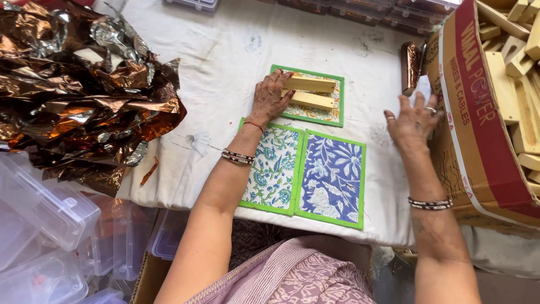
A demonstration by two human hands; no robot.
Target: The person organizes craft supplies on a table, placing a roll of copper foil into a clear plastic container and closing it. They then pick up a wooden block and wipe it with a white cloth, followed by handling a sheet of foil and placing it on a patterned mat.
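The left hand [270, 98] lies flat, fingers spread, pressing the ends of 2 wood blocks [309, 92] that rest side by side on a green-edged printed mat [337, 95] at the far middle of the bench [214, 62]. It grips nothing; it only steadies the blocks from above. The right hand [413, 121] is open and empty, fingers fanned, hovering just beside the wall of a cardboard box [472, 129] at the right, which holds many more blocks [517, 62] of the same pale wood.

Nearer the person lie 2 more mats touching edge to edge: a teal-flowered one [273, 169] under the left forearm and a blue one [332, 177] beside it. A foil-wrapped piece [410, 66] stands near the box. A heap of crumpled bronze foil [79, 95] fills the left of the bench, and clear plastic cases [50, 225] are stacked below it.

The blocks look light, stiff and smooth-sawn, so they should lift easily with a pinch across the long sides; on the cloth mat they seem unlikely to slide. The mats appear thin and limp, likely to flop if taken by 1 corner, and better held at 2 edges.
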